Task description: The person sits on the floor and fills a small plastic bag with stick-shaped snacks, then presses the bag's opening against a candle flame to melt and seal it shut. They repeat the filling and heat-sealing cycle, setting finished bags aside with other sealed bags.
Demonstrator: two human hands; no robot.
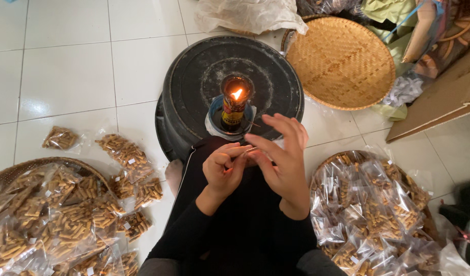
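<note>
Where the left hand [223, 169] curls, its thumb and fingertips pinch something thin that I cannot make out, perhaps the mouth of a clear plastic bag; the right hand [283, 158] stands just beside it, fingers spread, thumb and forefinger touching the same spot. Such film would likely be light, limp and slippery, best held at its edge. Just beyond burns a small lit candle in a jar [235, 105] on an upturned black plastic tub [194, 76]; clear packets of brown stick snacks [367, 214] lie right of the tub.

Bright, even indoor light — glare on the white floor tiles [66, 76]; fingers [275, 134] perhaps slightly blurred.
</note>
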